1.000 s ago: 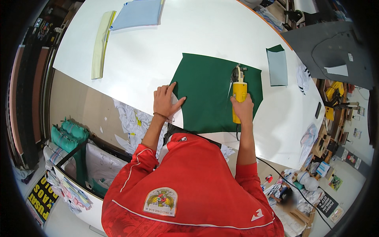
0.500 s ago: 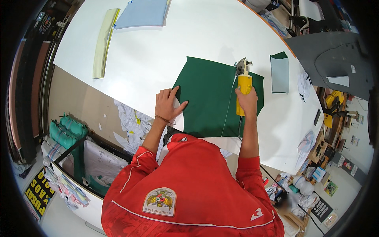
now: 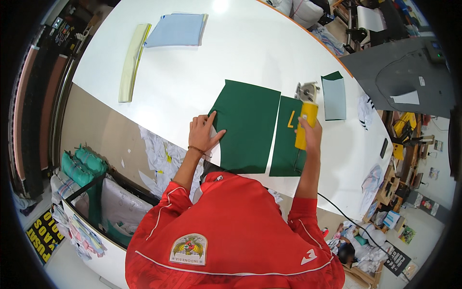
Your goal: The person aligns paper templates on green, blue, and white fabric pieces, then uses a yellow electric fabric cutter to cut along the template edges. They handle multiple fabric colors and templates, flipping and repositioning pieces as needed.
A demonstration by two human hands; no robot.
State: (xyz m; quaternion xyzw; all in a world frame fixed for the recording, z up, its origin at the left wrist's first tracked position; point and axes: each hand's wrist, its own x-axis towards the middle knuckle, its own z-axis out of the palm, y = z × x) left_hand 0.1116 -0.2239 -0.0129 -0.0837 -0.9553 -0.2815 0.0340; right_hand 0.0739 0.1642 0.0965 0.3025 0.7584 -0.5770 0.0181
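Note:
My right hand (image 3: 313, 135) is wrapped round the yellow body of a handheld electric rotary fabric cutter (image 3: 308, 113). Its metal blade head points away from me, over the right part of the cloth. Two green fabric pieces lie flat on the white table (image 3: 183, 86) with a narrow white gap between them: a wide piece (image 3: 246, 127) on the left and a narrower strip (image 3: 283, 156) with a yellow mark on the right, partly hidden by the cutter and my arm. My left hand (image 3: 203, 135) rests at the wide piece's left edge, fingers spread, holding nothing.
A pale yellow folded cloth (image 3: 132, 62) and a light blue fabric stack (image 3: 175, 30) lie at the far left. Right of the cutter is a small grey-blue and green piece (image 3: 334, 98). A black cord (image 3: 344, 212) trails off right. White scraps (image 3: 161, 154) lie below the table's left edge.
The cutter has shifted right and nearer, off the cut line. The green cloth, with only a thin slit before, now shows as two separated pieces. My left hand stays at the left edge.

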